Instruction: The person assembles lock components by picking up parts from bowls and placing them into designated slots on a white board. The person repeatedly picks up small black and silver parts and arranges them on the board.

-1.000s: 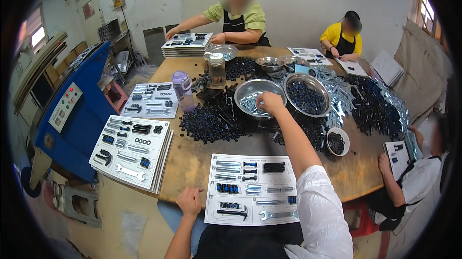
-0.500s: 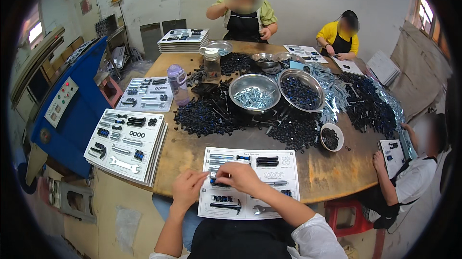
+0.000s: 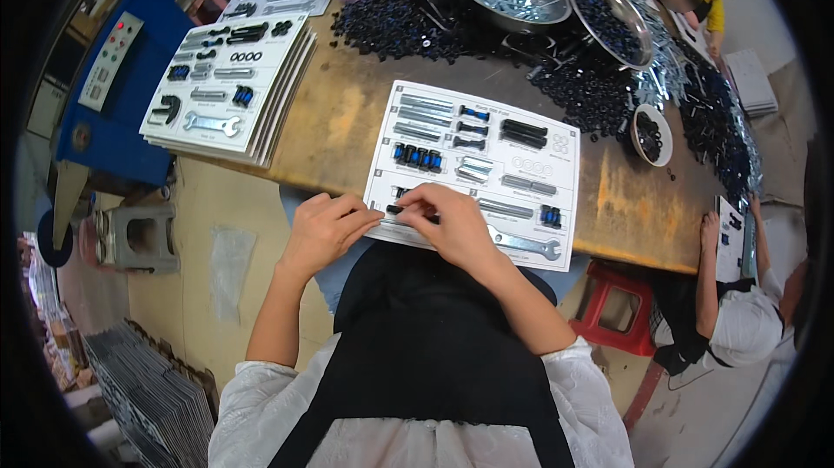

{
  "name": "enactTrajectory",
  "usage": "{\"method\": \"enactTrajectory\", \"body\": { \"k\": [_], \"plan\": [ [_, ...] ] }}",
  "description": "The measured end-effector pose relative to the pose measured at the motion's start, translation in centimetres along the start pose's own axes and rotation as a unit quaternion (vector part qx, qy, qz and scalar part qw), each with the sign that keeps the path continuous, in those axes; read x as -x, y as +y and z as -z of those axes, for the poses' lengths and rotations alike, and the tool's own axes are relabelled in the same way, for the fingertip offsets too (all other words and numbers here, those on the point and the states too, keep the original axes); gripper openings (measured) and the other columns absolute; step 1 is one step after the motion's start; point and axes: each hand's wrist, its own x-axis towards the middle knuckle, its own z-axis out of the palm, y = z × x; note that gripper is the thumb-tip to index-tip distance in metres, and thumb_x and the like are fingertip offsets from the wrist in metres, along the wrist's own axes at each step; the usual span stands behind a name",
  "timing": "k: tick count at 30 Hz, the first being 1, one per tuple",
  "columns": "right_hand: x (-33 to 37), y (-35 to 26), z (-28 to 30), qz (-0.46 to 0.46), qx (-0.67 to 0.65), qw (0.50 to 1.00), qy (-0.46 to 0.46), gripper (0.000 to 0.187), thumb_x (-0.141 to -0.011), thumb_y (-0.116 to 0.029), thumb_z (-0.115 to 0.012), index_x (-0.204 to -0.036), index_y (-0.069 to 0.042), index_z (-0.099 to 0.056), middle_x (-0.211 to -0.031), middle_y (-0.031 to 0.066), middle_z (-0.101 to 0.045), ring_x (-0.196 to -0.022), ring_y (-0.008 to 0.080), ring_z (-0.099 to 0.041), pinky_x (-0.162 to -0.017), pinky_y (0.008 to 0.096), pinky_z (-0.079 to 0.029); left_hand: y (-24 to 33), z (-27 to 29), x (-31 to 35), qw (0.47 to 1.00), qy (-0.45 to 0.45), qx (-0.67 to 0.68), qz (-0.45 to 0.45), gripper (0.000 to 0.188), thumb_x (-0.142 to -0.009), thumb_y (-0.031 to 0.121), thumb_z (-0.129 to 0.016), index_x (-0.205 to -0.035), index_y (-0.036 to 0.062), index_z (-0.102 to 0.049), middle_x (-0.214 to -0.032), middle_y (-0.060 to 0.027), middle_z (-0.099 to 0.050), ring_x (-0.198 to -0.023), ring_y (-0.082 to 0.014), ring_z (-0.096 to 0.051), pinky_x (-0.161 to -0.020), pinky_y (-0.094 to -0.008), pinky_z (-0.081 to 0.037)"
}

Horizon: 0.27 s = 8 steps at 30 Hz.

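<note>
A white printed card [image 3: 382, 159] lies tilted at the table's front edge, partly over my lap. On it are silver tubes [image 3: 426, 106], blue-banded black bolts [image 3: 418, 157], long black bolts [image 3: 524, 132] and an open-end wrench [image 3: 526, 244]. My left hand [image 3: 328, 229] is at the card's lower left edge, thumb and fingers pressed together; anything between them is hidden. Over the lower left section, my right hand [image 3: 450, 220] has its fingers curled together beside a small black piece [image 3: 395, 209]. Whether they grip it is hidden.
A stack of filled cards [image 3: 208, 77] stands left on the wooden table [image 3: 625, 207]. Beyond are heaps of black fasteners [image 3: 400, 29], steel bowls [image 3: 517, 16] of parts and a white bowl [image 3: 651, 133]. A red stool [image 3: 612, 307] and co-workers are at right.
The view has tilted down, so the card appears higher. Both hands have moved from the card's middle left down to its lower left, uncovering the row of blue-banded bolts.
</note>
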Motion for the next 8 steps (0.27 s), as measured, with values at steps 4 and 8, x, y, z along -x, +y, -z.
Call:
{"method": "enactTrajectory", "body": {
  "k": [4,8],
  "plan": [
    [2.3,1.1,-0.3,0.048,0.198,0.976,0.078,0.008,-0.081,-0.015,-0.075,-0.085,-0.012,-0.069,-0.078,0.0039,-0.06,-0.074,0.0246,-0.063,-0.064,0.0367,-0.049,-1.2,-3.7,2.5,0.999,0.036,-0.012,-0.008,0.016,-0.076,0.021,-0.078,-0.091,0.0194,-0.075,-0.081,0.0057,-0.061,-0.061,-0.015,-0.053,-0.057,-0.0299,-0.042],
    [3.4,1.5,-1.6,0.071,0.309,0.948,0.038,0.01,-0.081,-0.018,-0.076,-0.085,-0.014,-0.069,-0.086,0.0017,-0.061,-0.08,0.0256,-0.063,-0.066,0.0355,-0.048,-1.8,-4.5,2.7,1.0,0.012,-0.001,-0.001,0.018,-0.077,0.02,-0.077,-0.095,0.0216,-0.075,-0.083,0.0059,-0.06,-0.064,-0.015,-0.053,-0.06,-0.0286,-0.044]
  ]
}}
